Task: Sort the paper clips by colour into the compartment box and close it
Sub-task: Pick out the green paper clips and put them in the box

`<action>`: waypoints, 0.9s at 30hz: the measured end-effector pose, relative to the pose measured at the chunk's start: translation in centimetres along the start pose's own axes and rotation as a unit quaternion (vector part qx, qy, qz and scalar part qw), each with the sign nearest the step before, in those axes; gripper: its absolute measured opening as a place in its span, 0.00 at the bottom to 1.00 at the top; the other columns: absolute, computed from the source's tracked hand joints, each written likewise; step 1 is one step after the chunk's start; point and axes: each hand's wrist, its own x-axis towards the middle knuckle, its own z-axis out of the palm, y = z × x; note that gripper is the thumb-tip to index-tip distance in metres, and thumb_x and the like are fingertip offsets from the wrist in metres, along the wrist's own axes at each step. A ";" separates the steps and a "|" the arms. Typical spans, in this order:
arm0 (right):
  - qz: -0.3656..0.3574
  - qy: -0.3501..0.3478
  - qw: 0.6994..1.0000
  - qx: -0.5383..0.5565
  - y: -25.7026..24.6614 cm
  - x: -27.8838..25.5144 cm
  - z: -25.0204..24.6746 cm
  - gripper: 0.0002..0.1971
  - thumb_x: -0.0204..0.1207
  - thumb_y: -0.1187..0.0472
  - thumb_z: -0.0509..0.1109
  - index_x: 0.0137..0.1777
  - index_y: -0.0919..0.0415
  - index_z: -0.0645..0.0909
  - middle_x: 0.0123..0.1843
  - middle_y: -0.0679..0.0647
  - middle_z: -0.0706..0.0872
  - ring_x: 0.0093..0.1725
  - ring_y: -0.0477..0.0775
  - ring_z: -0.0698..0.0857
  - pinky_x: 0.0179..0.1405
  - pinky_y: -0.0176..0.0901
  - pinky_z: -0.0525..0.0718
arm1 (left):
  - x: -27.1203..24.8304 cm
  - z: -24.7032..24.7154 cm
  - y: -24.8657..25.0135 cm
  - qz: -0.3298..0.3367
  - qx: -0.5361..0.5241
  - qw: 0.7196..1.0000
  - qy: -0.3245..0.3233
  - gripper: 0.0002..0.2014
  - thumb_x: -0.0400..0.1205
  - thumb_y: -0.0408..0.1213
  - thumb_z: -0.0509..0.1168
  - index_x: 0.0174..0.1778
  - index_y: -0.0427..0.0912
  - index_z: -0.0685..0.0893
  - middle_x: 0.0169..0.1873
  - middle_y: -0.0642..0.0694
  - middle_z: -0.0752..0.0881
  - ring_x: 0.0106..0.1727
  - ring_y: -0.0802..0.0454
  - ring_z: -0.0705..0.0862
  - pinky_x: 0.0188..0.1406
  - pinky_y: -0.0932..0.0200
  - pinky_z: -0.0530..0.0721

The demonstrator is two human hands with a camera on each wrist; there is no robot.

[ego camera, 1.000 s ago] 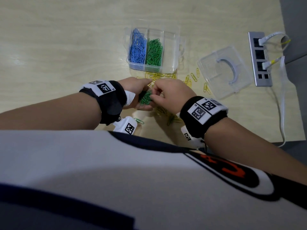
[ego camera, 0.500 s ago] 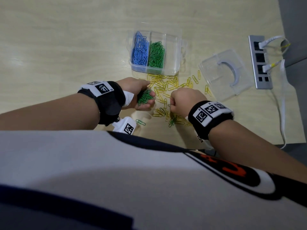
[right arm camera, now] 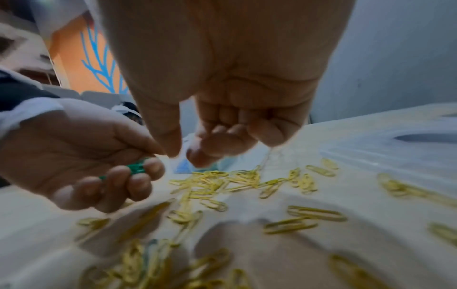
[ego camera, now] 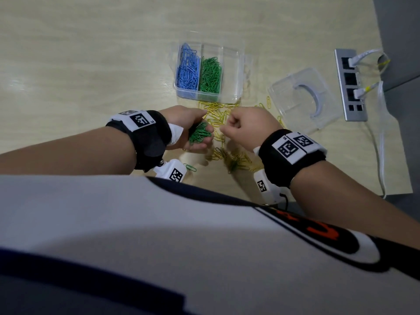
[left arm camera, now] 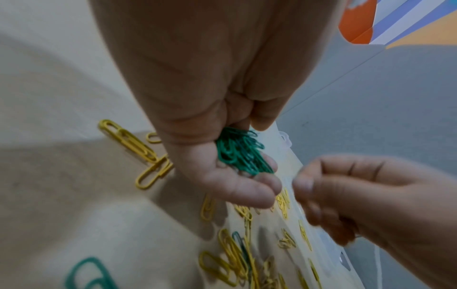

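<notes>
My left hand (ego camera: 208,129) is cupped palm up and holds a bunch of green paper clips (ego camera: 198,134), which also show in the left wrist view (left arm camera: 241,154). My right hand (ego camera: 227,128) hovers just right of it with curled fingers. In the right wrist view its thumb and forefinger (right arm camera: 184,154) stand slightly apart, and I see no clip between them. The clear compartment box (ego camera: 238,76) stands open beyond the hands, with blue clips (ego camera: 187,71) in the left compartment, green clips (ego camera: 210,76) in the middle one, and the right one bare. Yellow clips (ego camera: 218,114) lie scattered on the table.
The clear lid (ego camera: 302,98) lies right of the box. A mixed yellow and green pile (ego camera: 234,161) lies below my right hand, and one green clip (ego camera: 190,167) below my left wrist. A grey power strip (ego camera: 350,85) with white cables (ego camera: 381,144) runs along the table's right edge.
My right hand went from my left palm down to the pile on the table, and is now back up beside the left hand. The left hand kept holding its green clips.
</notes>
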 end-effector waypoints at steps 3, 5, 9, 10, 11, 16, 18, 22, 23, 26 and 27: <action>0.076 -0.100 0.984 -0.126 1.5 -0.1 -0.3 0.11 0.73 0.47 0.69 0.42 0.55 0.78 0.39 0.51 0.83 0.41 0.52 0.82 0.35 0.42 0.79 | 0.1 -0.2 -0.1 0.010 0.008 1.000 0.003 0.24 0.88 0.51 0.49 0.35 0.40 0.78 0.25 0.44 0.81 0.24 0.53 0.82 0.30 0.61 0.86; 0.104 -0.169 0.967 -0.161 1.9 -0.6 -0.1 0.19 0.69 0.41 0.74 0.45 0.57 0.79 0.41 0.52 0.84 0.42 0.52 0.83 0.38 0.43 0.82 | 0.0 -0.1 -0.1 0.013 0.013 1.000 0.005 0.23 0.88 0.50 0.49 0.35 0.40 0.77 0.25 0.45 0.81 0.23 0.54 0.82 0.28 0.62 0.86; 0.100 -0.175 0.960 -0.194 2.0 -1.2 1.7 0.21 0.65 0.39 0.76 0.44 0.57 0.81 0.39 0.53 0.84 0.39 0.54 0.84 0.30 0.39 0.76 | -0.1 0.0 -0.1 0.021 0.017 1.000 -0.003 0.20 0.88 0.48 0.52 0.34 0.41 0.76 0.24 0.45 0.80 0.23 0.54 0.81 0.32 0.62 0.85; 0.099 -0.156 0.964 -0.192 2.0 -1.1 1.9 0.21 0.66 0.39 0.75 0.44 0.57 0.81 0.39 0.53 0.84 0.39 0.55 0.84 0.30 0.39 0.76 | -0.1 0.0 -0.1 0.024 0.015 1.000 -0.009 0.20 0.88 0.47 0.53 0.34 0.41 0.76 0.27 0.45 0.79 0.23 0.54 0.81 0.36 0.60 0.85; 0.102 -0.135 0.968 -0.184 2.1 -0.9 2.0 0.20 0.68 0.39 0.74 0.44 0.57 0.80 0.40 0.53 0.84 0.40 0.55 0.83 0.31 0.40 0.77 | -0.1 -0.1 -0.2 0.029 0.015 0.999 -0.012 0.19 0.88 0.47 0.53 0.35 0.41 0.76 0.28 0.44 0.79 0.23 0.54 0.81 0.40 0.59 0.85; 0.105 -0.045 0.980 -0.161 2.8 -0.2 1.3 0.12 0.77 0.49 0.68 0.51 0.57 0.77 0.43 0.53 0.83 0.43 0.57 0.82 0.40 0.47 0.82 | -0.2 -0.1 -0.3 0.027 0.006 1.000 -0.010 0.19 0.88 0.46 0.52 0.35 0.41 0.75 0.28 0.45 0.79 0.25 0.54 0.81 0.36 0.62 0.85; 0.101 -0.032 0.982 -0.154 3.1 0.0 1.2 0.09 0.79 0.53 0.66 0.53 0.58 0.78 0.46 0.54 0.84 0.46 0.58 0.83 0.44 0.48 0.84 | -0.2 -0.2 -0.3 0.025 -0.008 1.000 -0.011 0.19 0.88 0.46 0.52 0.35 0.41 0.75 0.27 0.44 0.79 0.24 0.53 0.80 0.44 0.58 0.82; 0.125 -0.024 0.983 -0.133 3.0 0.1 1.4 0.15 0.79 0.46 0.64 0.46 0.59 0.79 0.42 0.54 0.83 0.43 0.57 0.82 0.37 0.46 0.79 | -0.4 -0.1 -0.4 0.024 -0.015 1.000 -0.008 0.19 0.88 0.45 0.52 0.35 0.40 0.75 0.29 0.44 0.79 0.30 0.52 0.79 0.49 0.56 0.79; 0.137 -0.028 0.981 -0.134 2.8 0.1 1.6 0.18 0.78 0.42 0.63 0.44 0.59 0.79 0.39 0.54 0.82 0.42 0.57 0.82 0.35 0.44 0.76 | -0.4 -0.1 -0.4 0.025 -0.014 1.000 -0.009 0.18 0.88 0.44 0.52 0.35 0.40 0.75 0.30 0.44 0.78 0.32 0.52 0.78 0.49 0.57 0.79; 0.163 -0.028 0.976 -0.144 2.6 0.1 2.1 0.21 0.77 0.39 0.63 0.42 0.59 0.78 0.35 0.53 0.80 0.38 0.57 0.81 0.29 0.42 0.72 | -0.5 -0.1 -0.4 0.030 -0.001 0.999 -0.013 0.16 0.88 0.42 0.53 0.36 0.41 0.75 0.31 0.44 0.78 0.33 0.52 0.78 0.47 0.58 0.81; 0.163 -0.024 0.976 -0.140 2.6 0.1 2.3 0.20 0.78 0.41 0.64 0.41 0.59 0.79 0.35 0.53 0.81 0.38 0.57 0.82 0.28 0.42 0.72 | -0.5 -0.1 -0.4 0.032 0.003 0.999 -0.014 0.16 0.88 0.42 0.53 0.36 0.41 0.75 0.31 0.45 0.78 0.33 0.52 0.79 0.46 0.58 0.81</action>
